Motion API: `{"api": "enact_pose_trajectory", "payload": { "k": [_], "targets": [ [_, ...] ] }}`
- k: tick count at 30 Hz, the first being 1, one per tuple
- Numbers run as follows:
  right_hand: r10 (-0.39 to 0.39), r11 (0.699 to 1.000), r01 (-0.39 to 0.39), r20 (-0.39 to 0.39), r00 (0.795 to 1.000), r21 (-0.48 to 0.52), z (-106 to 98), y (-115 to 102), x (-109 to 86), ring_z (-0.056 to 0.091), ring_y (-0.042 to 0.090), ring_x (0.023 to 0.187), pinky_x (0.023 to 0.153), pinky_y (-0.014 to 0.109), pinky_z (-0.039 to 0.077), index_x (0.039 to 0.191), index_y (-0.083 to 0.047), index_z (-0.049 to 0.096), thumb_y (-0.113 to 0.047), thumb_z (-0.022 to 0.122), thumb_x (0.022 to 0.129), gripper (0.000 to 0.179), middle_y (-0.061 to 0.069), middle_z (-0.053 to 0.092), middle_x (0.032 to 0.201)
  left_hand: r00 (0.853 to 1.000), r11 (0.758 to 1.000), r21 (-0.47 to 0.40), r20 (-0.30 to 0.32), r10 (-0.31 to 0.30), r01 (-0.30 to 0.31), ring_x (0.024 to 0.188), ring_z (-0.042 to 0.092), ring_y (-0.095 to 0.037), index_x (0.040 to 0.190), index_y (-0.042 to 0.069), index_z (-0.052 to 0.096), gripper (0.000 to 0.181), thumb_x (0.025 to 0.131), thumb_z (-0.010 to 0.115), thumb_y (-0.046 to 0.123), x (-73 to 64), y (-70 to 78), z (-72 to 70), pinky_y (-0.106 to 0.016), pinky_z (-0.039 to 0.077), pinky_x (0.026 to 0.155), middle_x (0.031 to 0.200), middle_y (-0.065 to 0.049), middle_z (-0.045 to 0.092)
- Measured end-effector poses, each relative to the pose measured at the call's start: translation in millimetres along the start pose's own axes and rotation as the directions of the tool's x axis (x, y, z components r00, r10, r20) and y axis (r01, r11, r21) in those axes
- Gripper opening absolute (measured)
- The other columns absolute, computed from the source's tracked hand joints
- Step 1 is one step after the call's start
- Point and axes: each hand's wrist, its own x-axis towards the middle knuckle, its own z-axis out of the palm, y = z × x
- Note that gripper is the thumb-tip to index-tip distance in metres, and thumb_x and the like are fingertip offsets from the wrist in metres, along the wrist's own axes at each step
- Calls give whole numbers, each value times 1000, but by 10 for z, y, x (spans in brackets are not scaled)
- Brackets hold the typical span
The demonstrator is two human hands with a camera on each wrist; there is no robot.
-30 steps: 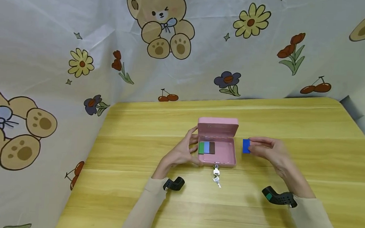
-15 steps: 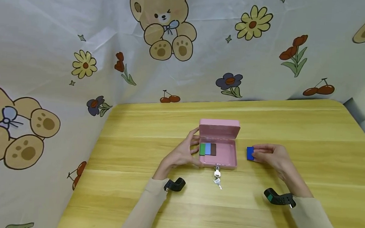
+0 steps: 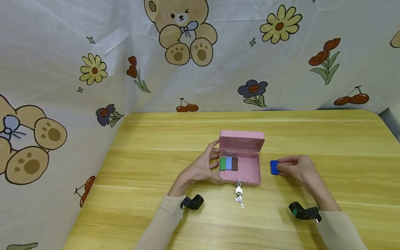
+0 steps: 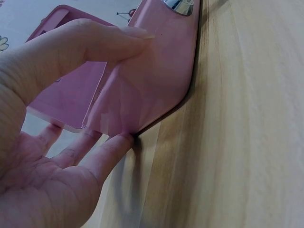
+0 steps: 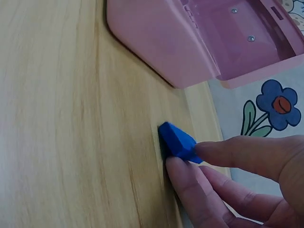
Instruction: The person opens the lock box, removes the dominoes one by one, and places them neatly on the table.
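Right of centre in the head view, the person's right hand [image 3: 297,169] pinches a small blue block [image 3: 273,167] between thumb and fingertips. The block juts out past the left of the grip, toward the right side of the pink box [image 3: 249,169] but apart from it. In the right wrist view it sits just below centre, its near end caught at the fingertips and its free end pointing to the upper left; whether it touches the table [image 3: 151,137] cannot be told. At the centre of the head view, the left hand [image 3: 201,168] holds the box's left end, fingers spread along the side and thumb on the front wall. Inside, green [image 3: 223,164], light-blue [image 3: 229,163] and brown [image 3: 234,164] pieces lie side by side at the left, beneath the raised lid [image 3: 241,142]. Keys [image 3: 239,190] hang at the front lock.
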Motion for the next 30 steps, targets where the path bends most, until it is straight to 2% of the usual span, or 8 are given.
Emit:
{"api": "enact_pose_trajectory", "payload": {
  "k": [4,7,11,14,17,21,23,30],
  "targets": [
    [-20,999,18,-30,999,-40,-11,-3,-30,74,10,75,70,23,65,129,20,58,-8,69,100,42,12,77,95,1000,1000,-3,1,-1,1,149,34,-37,168,22,8,139,62,85,-25,7,-1,0,-39,38,123,158,-19,33],
    [-64,997,61,-63,996,-57,-4,-26,-83,75,11,77,72,21,64,130,19,58,-10,68,101,43,16,76,102,1000,1000,3,3,-4,4,149,35,-36,168,23,8,140,62,85,-25,15,-7,-1,-38,38,123,159,-18,33],
    [-158,987,159,-80,984,4,58,-139,-178,76,9,83,81,23,65,136,18,55,-10,65,103,44,20,72,114,1000,1000,3,1,-1,1,149,35,-37,168,23,8,140,61,85,-25,15,-13,0,-38,38,123,158,-19,33],
    [-213,973,217,-58,975,79,150,-287,-249,76,9,88,86,28,65,140,17,52,-8,63,104,45,19,72,115,1000,1000,-1,-2,-2,2,150,34,-37,168,23,8,140,62,85,-26,11,-16,0,-39,38,123,159,-19,33],
    [-238,965,238,-21,971,106,277,-442,-301,76,11,92,88,27,64,140,16,53,-7,62,105,43,20,73,116,1000,1000,1,-5,-9,9,150,34,-36,168,24,8,140,62,85,-26,4,-15,-3,-38,39,123,160,-18,32],
    [-256,962,249,45,966,114,497,-576,-318,76,22,97,92,31,64,138,17,53,-2,59,105,39,30,68,123,1000,1000,-3,-8,-12,12,150,33,-36,168,25,9,140,62,85,-26,2,-14,-7,-38,40,122,160,-18,32],
    [-251,963,241,77,965,118,616,-613,-310,75,30,102,95,38,63,137,18,54,-1,58,105,37,34,65,126,1000,1000,-9,-6,-10,10,150,34,-36,168,25,9,140,62,85,-26,5,-16,-8,-38,39,122,160,-18,32],
    [-201,976,207,82,976,-65,915,-691,-261,68,36,106,91,43,63,135,14,57,-5,59,103,37,30,66,123,1000,1000,-25,7,11,-11,149,34,-37,168,23,9,140,61,83,-27,12,-31,-14,-38,38,123,158,-20,34]
  ]
}}
